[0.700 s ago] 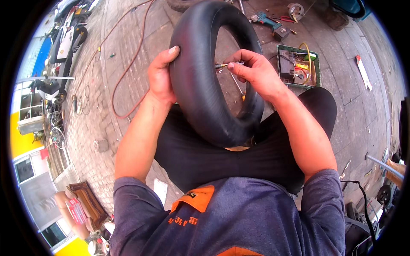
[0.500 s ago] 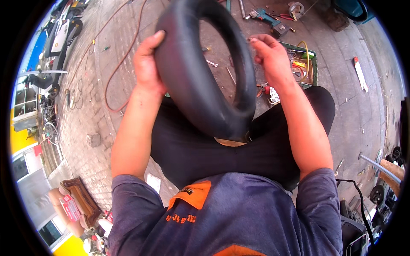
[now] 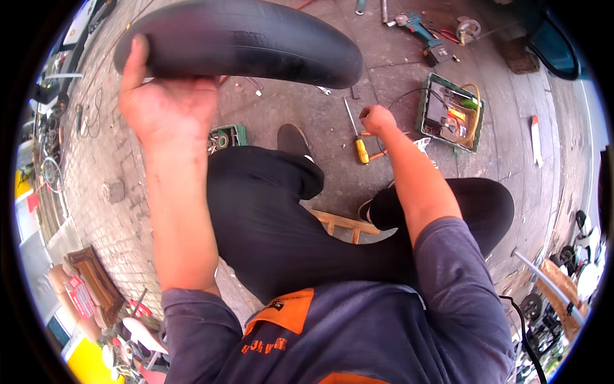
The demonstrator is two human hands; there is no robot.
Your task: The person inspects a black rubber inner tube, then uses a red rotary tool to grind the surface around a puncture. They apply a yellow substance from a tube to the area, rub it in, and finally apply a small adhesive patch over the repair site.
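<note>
My left hand [image 3: 166, 105] is closed on a black rubber inner tube [image 3: 246, 41], raised at the upper left and seen edge-on, slightly blurred. My right hand [image 3: 377, 118] is curled closed over the ground right of centre, apart from the tube; whatever its fingers may hold is too small to make out. Below it lies a screwdriver with a yellow handle [image 3: 362, 150]. To its right is a green crate [image 3: 474, 136] holding a black box, hoses and small items.
A cordless drill [image 3: 420, 38] lies at the top right near a metal reel [image 3: 468, 29]. A small green box [image 3: 236, 135] sits by my foot [image 3: 293, 139]. A wooden stool [image 3: 345, 225] shows between my legs. Parked scooters, a brown sofa [image 3: 89, 281] and wheels line both edges.
My left hand has swung the tube up and leftward, turning it edge-on. My right hand has come away from the valve on the tube and sits lower, over the ground.
</note>
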